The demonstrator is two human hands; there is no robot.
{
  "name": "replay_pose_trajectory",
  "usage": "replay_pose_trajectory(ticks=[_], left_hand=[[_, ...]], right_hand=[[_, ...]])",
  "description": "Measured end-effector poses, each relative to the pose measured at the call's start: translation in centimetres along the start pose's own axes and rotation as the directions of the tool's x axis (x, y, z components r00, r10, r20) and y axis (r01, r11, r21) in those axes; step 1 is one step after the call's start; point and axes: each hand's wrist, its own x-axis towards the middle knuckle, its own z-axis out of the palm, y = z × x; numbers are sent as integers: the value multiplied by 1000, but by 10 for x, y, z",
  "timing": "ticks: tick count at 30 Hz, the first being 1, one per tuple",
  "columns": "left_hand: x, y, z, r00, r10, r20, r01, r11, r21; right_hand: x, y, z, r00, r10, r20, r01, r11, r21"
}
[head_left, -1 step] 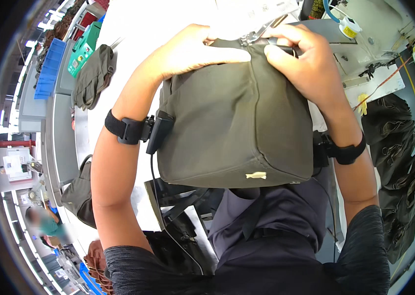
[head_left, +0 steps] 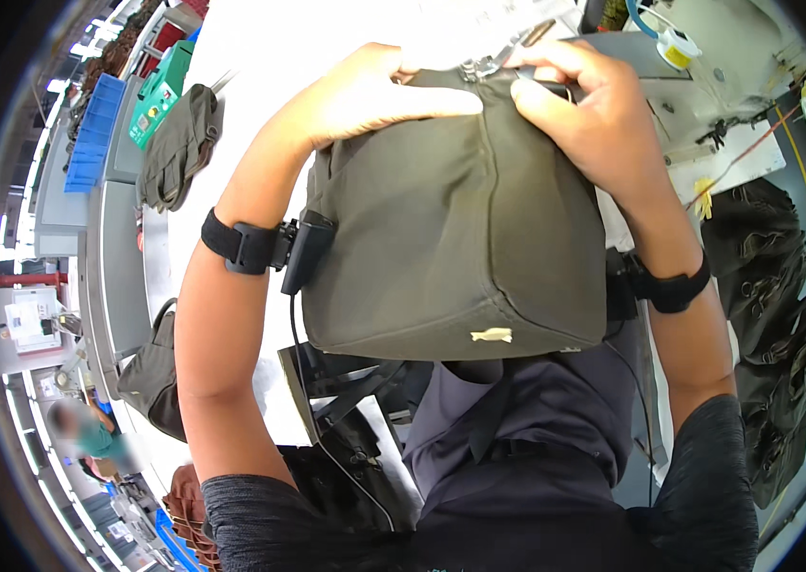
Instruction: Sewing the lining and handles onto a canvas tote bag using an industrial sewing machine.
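Note:
An olive-green fabric bag [head_left: 413,229] stands in front of me, its seamed base edge toward my body and a small pale tag on that edge. My left hand [head_left: 389,100] grips the bag's far left edge, thumb laid flat along it and fingers mostly out of sight behind. At the far right edge, my right hand [head_left: 584,110] is closed on the fabric, thumb in front and forefinger curled over. Between the two hands a shiny metal piece [head_left: 484,69] sits at the bag's far edge; its kind is hard to make out.
Similar green bags lie on the white table [head_left: 250,57] at the left, one a folded bag [head_left: 181,148]. A heap of dark green bags [head_left: 770,315] lies at the right. A pale machine [head_left: 746,57] stands at the far right. Blue bins [head_left: 95,133] are at the far left.
The bag and both hands have shifted very slightly up and to the left in the picture. The grip of both hands looks the same.

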Motion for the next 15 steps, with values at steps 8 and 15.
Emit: replay_pose_trajectory(ticks=[8,15], left_hand=[[6,6,-9,985,-153,75,128,955,266],[0,6,-13,991,85,105,-119,915,385]], right_hand=[[1,4,-3,999,-23,48,28,992,-126],[31,6,-19,970,23,240,24,982,-189]])
